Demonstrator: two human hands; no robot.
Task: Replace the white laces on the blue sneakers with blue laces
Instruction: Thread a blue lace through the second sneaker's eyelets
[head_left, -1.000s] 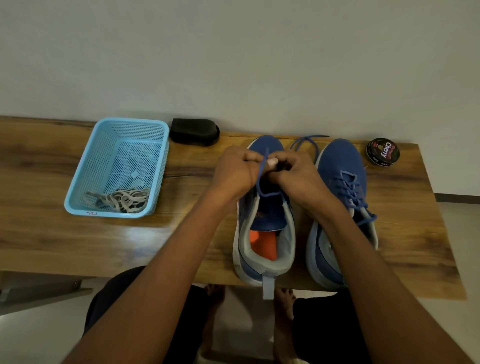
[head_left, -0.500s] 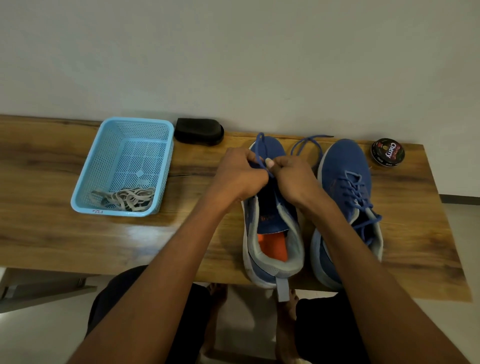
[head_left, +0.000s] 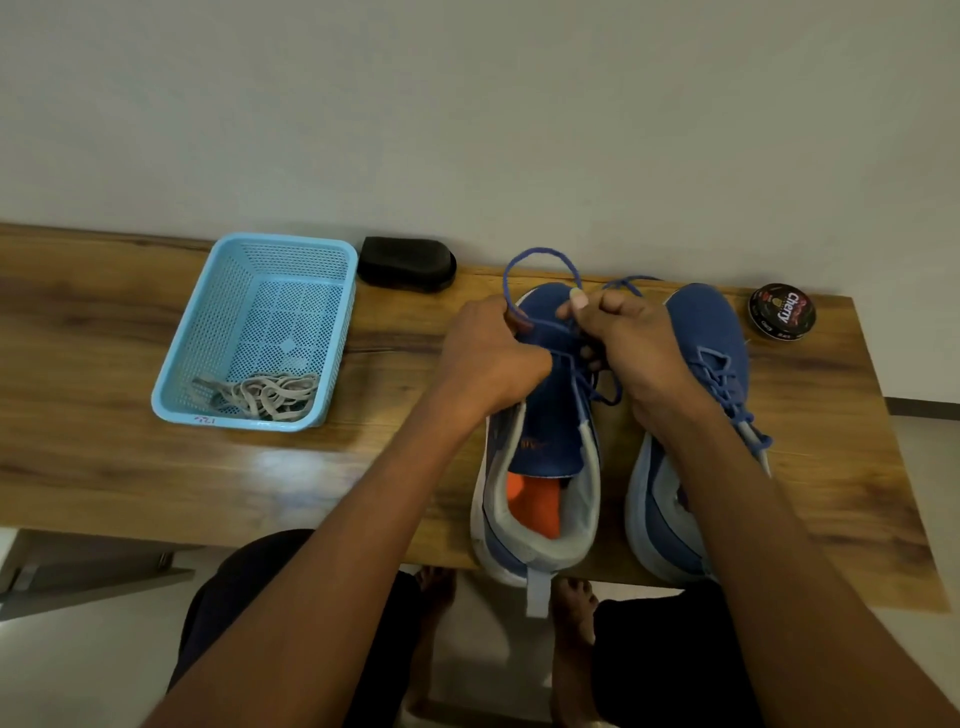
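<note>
Round black tin (head_left: 782, 312) — lid reads "Cherry"; smaller print illegible.

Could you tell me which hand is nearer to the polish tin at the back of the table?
Right. The right hand works the blue lace between the two sneakers, with one sneaker between it and the polish tin. The left hand is farther left.

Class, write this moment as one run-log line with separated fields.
left hand pinches blue lace | right hand pinches it | left sneaker part-laced | right sneaker laced | white laces in basket
</note>
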